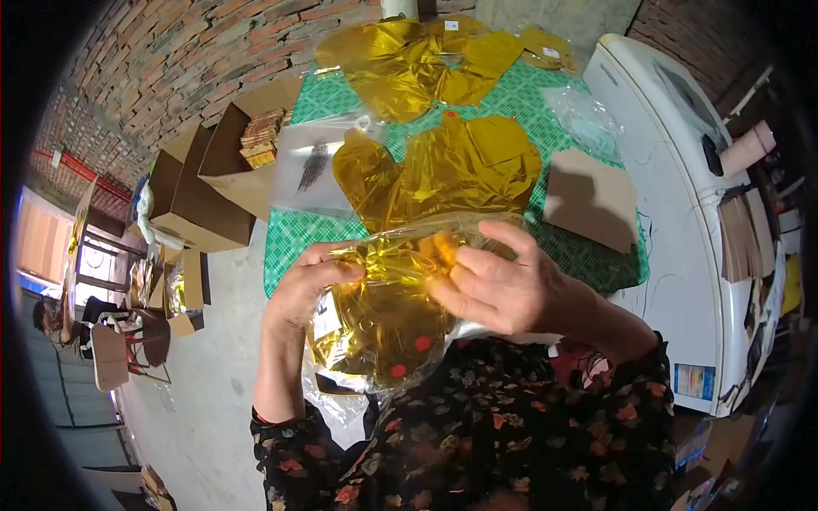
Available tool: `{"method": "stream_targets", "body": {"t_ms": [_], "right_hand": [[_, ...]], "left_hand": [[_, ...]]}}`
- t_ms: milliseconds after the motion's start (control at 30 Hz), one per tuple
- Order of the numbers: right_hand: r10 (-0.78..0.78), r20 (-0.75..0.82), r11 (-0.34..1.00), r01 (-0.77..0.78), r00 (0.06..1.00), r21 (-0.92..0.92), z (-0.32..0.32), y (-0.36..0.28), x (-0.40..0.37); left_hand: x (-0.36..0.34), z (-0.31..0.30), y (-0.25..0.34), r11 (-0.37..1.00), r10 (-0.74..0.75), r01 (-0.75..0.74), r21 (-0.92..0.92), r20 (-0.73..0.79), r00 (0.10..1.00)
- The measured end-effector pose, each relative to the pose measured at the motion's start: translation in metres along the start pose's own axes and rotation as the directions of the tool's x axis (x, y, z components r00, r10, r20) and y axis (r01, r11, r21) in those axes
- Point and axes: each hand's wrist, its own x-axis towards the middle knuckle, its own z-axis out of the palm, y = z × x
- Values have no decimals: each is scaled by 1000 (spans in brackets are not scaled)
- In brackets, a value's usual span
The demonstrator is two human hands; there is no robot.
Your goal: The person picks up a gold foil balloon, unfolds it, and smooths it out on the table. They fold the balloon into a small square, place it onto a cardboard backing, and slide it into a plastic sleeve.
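A clear plastic bag [464, 223] with folded gold foil balloons [388, 328] inside is held up in front of my chest. It carries a white label on its left side and two red dots show low down. My left hand [298, 285] is closed on the left edge of the bag, thumb on the near face. At the upper right of the bag, my right hand [503, 281] has bent fingers pressed against the plastic and foil near the mouth; its thumb is hidden.
Flat gold foil balloons [460, 162] lie on a green checked tablecloth [285, 255], beside a cardboard sheet [588, 200] and clear plastic bags [584, 119]. Open cardboard boxes [239, 183] stand left of the table. A white refrigerator [673, 221] is on the right.
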Motion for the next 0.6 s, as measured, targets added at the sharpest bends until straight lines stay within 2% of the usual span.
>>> {"method": "stream_targets", "body": {"t_ms": [67,133,167,200,267,300,367,467,500,567,600], "right_hand": [[8,57,998,-11,998,61,-4,5,-4],[-5,148,994,-12,989,108,-16,12,-6],[39,84,990,-50,996,131,-10,17,-16],[71,177,992,-88,982,91,-19,27,-18],[158,283,948,-225,946,224,-22,44,-22],[195,264,952,-247,945,180,-22,47,-20],[264,216,953,-289,940,93,-24,50,-18],[222,321,950,-279,921,143,-45,28,11],[107,206,952,-160,973,261,-31,23,6],[-2,18,970,-3,1000,241,-4,4,-1],[-19,-10,979,21,1000,201,4,-1,-5]], "left_hand": [[-1,-1,1,1000,-9,9,-14,8,1000],[4,-19,-9,998,-10,6,-69,-55,998],[9,-29,-14,996,-9,1,-94,-85,996],[11,-38,-18,994,-9,2,-107,-62,998],[13,-48,-26,990,-12,9,-138,-18,1000],[10,-37,-28,998,20,-29,-47,-185,983],[19,-36,-31,986,-13,-14,-168,-155,988],[21,-24,-19,961,-9,-33,-276,-149,989],[21,-21,-16,956,-2,-38,-292,-136,991],[18,-15,-7,950,16,-57,-308,-134,991],[15,-12,-1,949,27,-72,-308,-146,989]]}}
